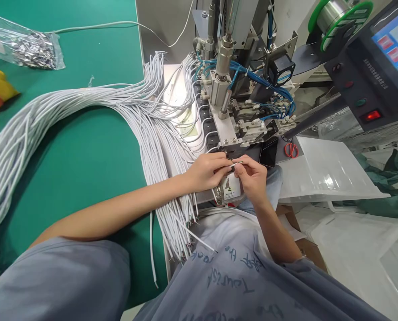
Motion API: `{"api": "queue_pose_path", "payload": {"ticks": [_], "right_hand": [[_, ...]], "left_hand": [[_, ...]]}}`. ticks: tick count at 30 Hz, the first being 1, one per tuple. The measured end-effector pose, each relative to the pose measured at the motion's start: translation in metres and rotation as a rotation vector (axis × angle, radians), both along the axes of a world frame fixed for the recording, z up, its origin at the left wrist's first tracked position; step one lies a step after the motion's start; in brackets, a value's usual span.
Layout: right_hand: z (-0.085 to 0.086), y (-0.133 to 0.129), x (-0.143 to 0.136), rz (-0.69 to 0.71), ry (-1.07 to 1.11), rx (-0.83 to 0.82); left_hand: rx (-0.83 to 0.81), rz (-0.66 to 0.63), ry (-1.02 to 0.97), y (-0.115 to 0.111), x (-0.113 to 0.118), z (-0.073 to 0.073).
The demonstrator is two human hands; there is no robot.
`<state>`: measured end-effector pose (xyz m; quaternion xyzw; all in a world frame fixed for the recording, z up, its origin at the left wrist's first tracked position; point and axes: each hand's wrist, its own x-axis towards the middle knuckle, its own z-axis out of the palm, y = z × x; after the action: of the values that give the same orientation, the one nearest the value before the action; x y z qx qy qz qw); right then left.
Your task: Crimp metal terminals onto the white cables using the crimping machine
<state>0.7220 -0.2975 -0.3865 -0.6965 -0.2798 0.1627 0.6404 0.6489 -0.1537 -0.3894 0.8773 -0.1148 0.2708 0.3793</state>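
My left hand [207,171] pinches a thin white cable [232,165] near its end, just in front of the machine. On the cable's other side, my right hand [253,177] has thumb and fingers closed around the tip, whose details are too small to make out. Below the fingers sits a white labelled box [231,187]. A large bundle of white cables [118,96] curves over the green table [95,147] and fans out beside my left forearm, with loose ends hanging near my shirt.
The machine [220,89] with blue tubes stands directly beyond my hands. A solder spool [335,20] and control screen [394,44] are at upper right. Red scissors [291,150] lie right of a dark phone [268,152]. A bag of metal parts [34,48] rests at upper left.
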Motion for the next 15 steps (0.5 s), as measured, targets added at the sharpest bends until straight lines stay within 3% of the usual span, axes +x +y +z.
{"api": "queue_pose_path", "payload": {"ticks": [6,15], "right_hand": [[0.002,0.002,-0.011,-0.146,-0.065,0.014],[0.014,-0.003,-0.008,-0.082,-0.078,-0.152]], "left_hand": [[-0.037,0.122,-0.012,-0.002,0.001,0.005],[-0.026,0.245,0.106,-0.002,0.000,0.005]]}}
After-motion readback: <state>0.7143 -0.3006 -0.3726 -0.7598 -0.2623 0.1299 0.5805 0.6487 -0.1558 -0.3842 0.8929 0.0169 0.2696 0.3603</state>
